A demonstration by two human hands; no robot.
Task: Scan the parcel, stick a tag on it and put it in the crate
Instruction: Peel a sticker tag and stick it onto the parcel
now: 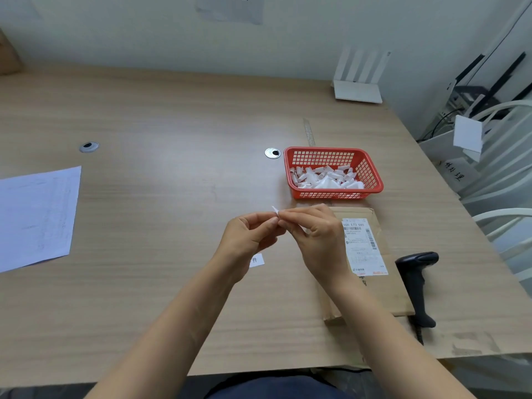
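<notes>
Head view: your left hand (250,234) and right hand (313,228) pinch a small white paper tag (275,210) between fingertips above the wooden table (172,139); the flat brown cardboard parcel (383,283), label reading "500 E73 065", lies beside the black handheld scanner (417,280)

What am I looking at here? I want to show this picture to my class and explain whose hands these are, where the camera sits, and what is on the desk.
There is no machine here. A person wears a camera on the head, so this one picture looks forward and down at their own two bare hands. The left hand and right hand together pinch a small white tag above the wooden table. Under the right hand lies a flat cardboard parcel with a printed label. Beside it rests a black handheld scanner. Behind is a red basket of white tags, and at far left a sheet of paper.
</notes>
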